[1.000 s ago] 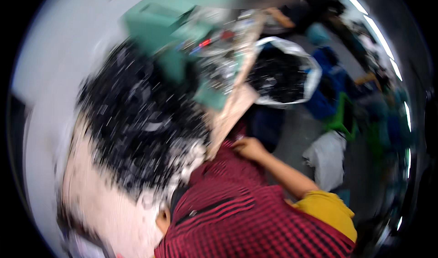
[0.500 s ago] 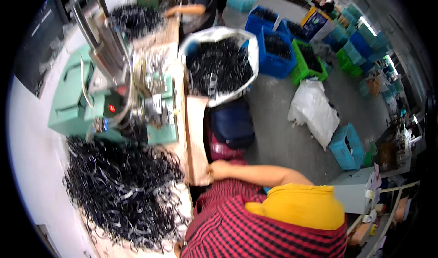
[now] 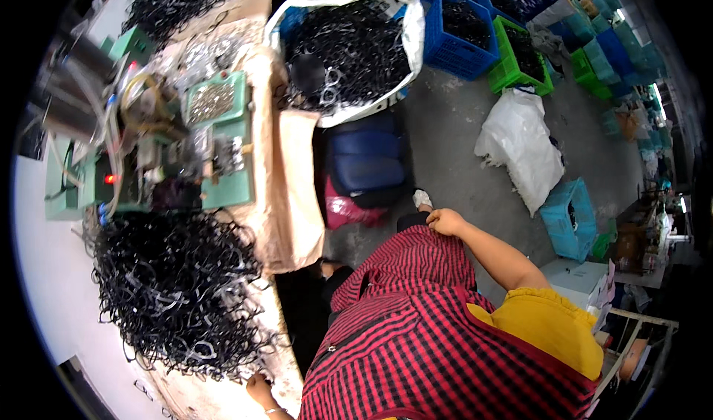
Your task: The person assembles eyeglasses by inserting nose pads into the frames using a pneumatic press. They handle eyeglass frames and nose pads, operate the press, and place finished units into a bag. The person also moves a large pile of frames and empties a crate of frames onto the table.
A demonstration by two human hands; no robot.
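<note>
My right hand (image 3: 444, 222) is closed, pinching the edge of the red-and-black checked apron (image 3: 416, 260) over my lap. On the table's near edge rests my left hand (image 3: 259, 391), its fingers curled; whether anything is in them is hidden. Right beyond that hand spreads a big tangled heap of thin black looped pieces (image 3: 178, 294). Past the heap stands a green bench machine (image 3: 230, 190) with a metal cylinder and hoses. A tray of small metal parts (image 3: 215, 102) sits on it.
A white sack (image 3: 416, 41) full of black pieces stands beside the table, behind a dark blue cushioned seat (image 3: 365, 160). Brown cardboard (image 3: 297, 197) covers the table edge. Blue crates (image 3: 464, 60), a green crate (image 3: 505, 78), a white bag (image 3: 520, 141) and a light-blue crate (image 3: 568, 219) stand on the floor.
My right hand has left the cardboard at the table edge and moved right to the apron. My left hand has come into fuller view. The head view has tilted down and shifted.
</note>
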